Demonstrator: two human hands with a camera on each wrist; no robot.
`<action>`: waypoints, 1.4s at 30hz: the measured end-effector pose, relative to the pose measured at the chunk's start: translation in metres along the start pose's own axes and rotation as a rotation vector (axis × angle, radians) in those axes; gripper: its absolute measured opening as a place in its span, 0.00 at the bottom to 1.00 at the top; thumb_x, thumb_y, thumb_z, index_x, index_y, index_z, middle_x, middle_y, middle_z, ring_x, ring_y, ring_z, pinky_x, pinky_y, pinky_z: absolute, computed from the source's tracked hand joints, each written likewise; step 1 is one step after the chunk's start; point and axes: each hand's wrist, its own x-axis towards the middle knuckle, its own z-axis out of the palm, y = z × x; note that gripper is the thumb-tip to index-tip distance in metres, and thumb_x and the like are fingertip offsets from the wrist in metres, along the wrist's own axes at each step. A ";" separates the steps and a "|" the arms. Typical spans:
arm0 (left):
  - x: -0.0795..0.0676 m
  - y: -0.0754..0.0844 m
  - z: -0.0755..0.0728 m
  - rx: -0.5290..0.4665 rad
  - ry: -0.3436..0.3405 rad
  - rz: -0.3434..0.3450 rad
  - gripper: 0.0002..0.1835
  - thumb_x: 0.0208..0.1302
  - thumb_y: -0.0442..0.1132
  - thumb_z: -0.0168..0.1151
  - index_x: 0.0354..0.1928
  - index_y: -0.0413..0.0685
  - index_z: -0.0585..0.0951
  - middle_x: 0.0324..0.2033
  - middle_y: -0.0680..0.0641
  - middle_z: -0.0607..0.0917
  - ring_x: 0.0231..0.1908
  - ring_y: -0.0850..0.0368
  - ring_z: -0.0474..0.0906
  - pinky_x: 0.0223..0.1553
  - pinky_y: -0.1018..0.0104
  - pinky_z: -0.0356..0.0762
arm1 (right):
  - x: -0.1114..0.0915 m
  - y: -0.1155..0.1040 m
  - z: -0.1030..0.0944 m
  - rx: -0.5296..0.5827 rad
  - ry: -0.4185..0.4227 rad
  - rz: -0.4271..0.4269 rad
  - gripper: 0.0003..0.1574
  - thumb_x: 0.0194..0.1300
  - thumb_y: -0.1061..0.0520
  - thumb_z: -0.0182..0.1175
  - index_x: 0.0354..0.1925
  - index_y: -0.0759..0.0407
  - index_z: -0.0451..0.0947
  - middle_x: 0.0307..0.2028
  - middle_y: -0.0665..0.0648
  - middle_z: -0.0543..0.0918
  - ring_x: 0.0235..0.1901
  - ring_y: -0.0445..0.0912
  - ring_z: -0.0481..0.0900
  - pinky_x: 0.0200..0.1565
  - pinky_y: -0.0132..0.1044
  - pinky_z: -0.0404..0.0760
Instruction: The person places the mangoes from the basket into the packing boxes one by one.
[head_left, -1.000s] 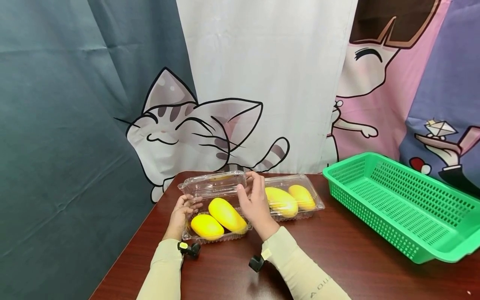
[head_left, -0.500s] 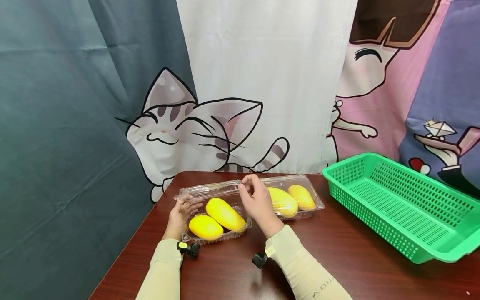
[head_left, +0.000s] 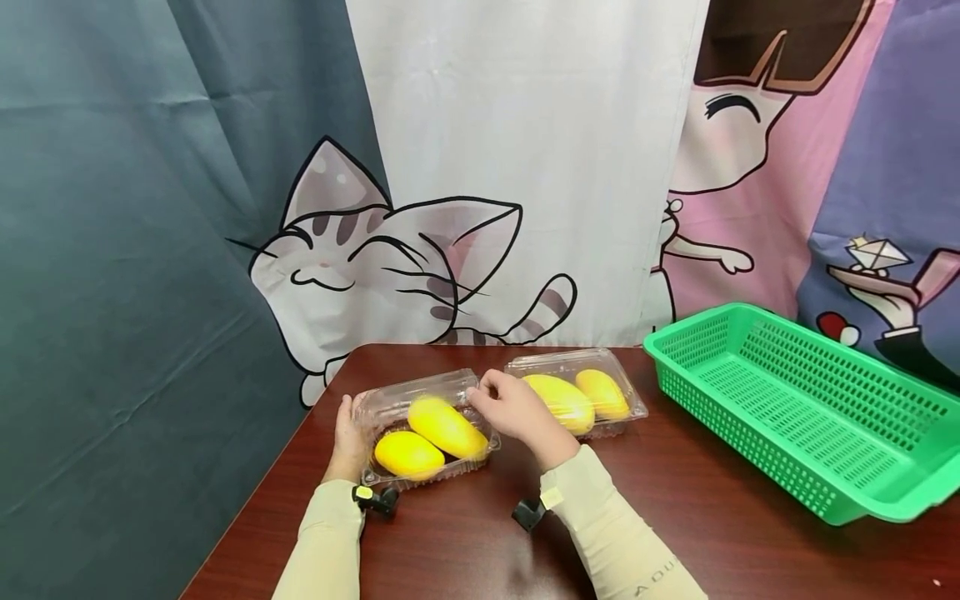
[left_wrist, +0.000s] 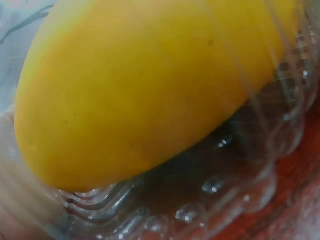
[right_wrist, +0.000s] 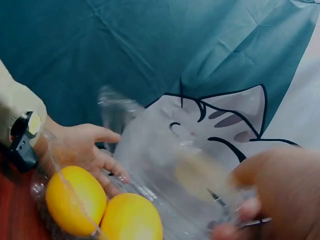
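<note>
Two yellow mangoes (head_left: 442, 427) lie side by side in a clear plastic clamshell box (head_left: 427, 473) at the left of the table. Its hinged lid (head_left: 427, 385) slants over the fruit. My right hand (head_left: 517, 408) pinches the lid by its right edge; in the right wrist view that hand (right_wrist: 277, 192) is blurred. Against the box's left side rests my left hand (head_left: 348, 442), its fingers extended and spread in the right wrist view (right_wrist: 82, 147). One mango (left_wrist: 135, 95) fills most of the left wrist view, behind clear plastic.
A second clear clamshell box (head_left: 633, 408) with mangoes (head_left: 562, 403) in it stands just right of my right hand. Farther right is a green perforated plastic basket (head_left: 757, 446). The brown table (head_left: 450, 542) meets a printed curtain (head_left: 585, 167) at its back.
My right hand has brought the lid down and toward me, from nearly upright to a low slant over the mangoes. The left hand stays at the box's left side.
</note>
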 end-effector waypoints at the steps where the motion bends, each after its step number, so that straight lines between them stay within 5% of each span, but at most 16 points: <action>1: -0.001 0.000 0.000 -0.017 -0.024 0.033 0.25 0.81 0.56 0.27 0.53 0.53 0.74 0.42 0.58 0.85 0.45 0.64 0.81 0.51 0.69 0.75 | 0.000 0.000 -0.001 -0.028 -0.044 0.005 0.18 0.71 0.41 0.59 0.30 0.51 0.71 0.21 0.52 0.71 0.20 0.47 0.71 0.26 0.39 0.70; 7: -0.003 -0.004 -0.006 -0.028 -0.176 0.155 0.22 0.77 0.34 0.24 0.52 0.50 0.73 0.49 0.49 0.87 0.52 0.53 0.83 0.56 0.61 0.75 | -0.002 0.003 -0.006 -0.211 -0.222 -0.017 0.15 0.67 0.49 0.64 0.27 0.52 0.72 0.20 0.48 0.72 0.21 0.44 0.71 0.28 0.37 0.70; 12: 0.002 -0.009 -0.009 0.001 -0.153 0.156 0.24 0.70 0.28 0.24 0.51 0.50 0.73 0.50 0.48 0.87 0.53 0.52 0.82 0.54 0.60 0.75 | -0.004 0.004 -0.007 -0.279 -0.266 -0.030 0.13 0.64 0.52 0.66 0.27 0.52 0.72 0.21 0.47 0.73 0.23 0.43 0.71 0.29 0.37 0.70; 20: -0.001 -0.011 -0.013 -0.052 -0.212 0.184 0.36 0.53 0.19 0.18 0.50 0.48 0.75 0.52 0.46 0.86 0.55 0.48 0.81 0.60 0.57 0.72 | -0.007 0.002 -0.004 -0.391 -0.252 -0.016 0.13 0.63 0.51 0.66 0.28 0.51 0.72 0.21 0.49 0.74 0.23 0.45 0.72 0.30 0.39 0.71; 28: -0.001 -0.010 -0.011 0.027 -0.134 0.152 0.34 0.50 0.20 0.23 0.49 0.48 0.76 0.51 0.48 0.86 0.57 0.46 0.79 0.62 0.54 0.69 | -0.013 -0.003 -0.001 -0.475 -0.287 0.073 0.13 0.66 0.50 0.63 0.42 0.53 0.71 0.22 0.52 0.77 0.15 0.47 0.75 0.29 0.41 0.74; 33: 0.000 -0.012 -0.013 0.058 -0.137 0.169 0.33 0.49 0.20 0.24 0.49 0.47 0.75 0.51 0.48 0.86 0.56 0.46 0.79 0.61 0.53 0.69 | -0.014 -0.005 0.001 -0.410 -0.297 0.125 0.13 0.67 0.54 0.61 0.47 0.56 0.71 0.25 0.54 0.79 0.14 0.49 0.79 0.24 0.41 0.77; 37: 0.000 -0.013 -0.014 0.076 -0.140 0.179 0.33 0.50 0.20 0.25 0.49 0.48 0.75 0.51 0.49 0.86 0.56 0.46 0.80 0.61 0.53 0.70 | -0.014 -0.004 0.002 -0.318 -0.294 0.160 0.05 0.69 0.57 0.58 0.39 0.54 0.70 0.24 0.56 0.79 0.15 0.50 0.80 0.19 0.41 0.77; 42: -0.004 -0.007 -0.011 -0.027 -0.146 0.163 0.33 0.52 0.20 0.22 0.49 0.46 0.75 0.52 0.47 0.86 0.56 0.47 0.80 0.62 0.54 0.70 | -0.012 -0.002 0.004 -0.204 -0.253 0.150 0.05 0.69 0.58 0.57 0.38 0.53 0.68 0.22 0.57 0.77 0.14 0.49 0.77 0.17 0.39 0.76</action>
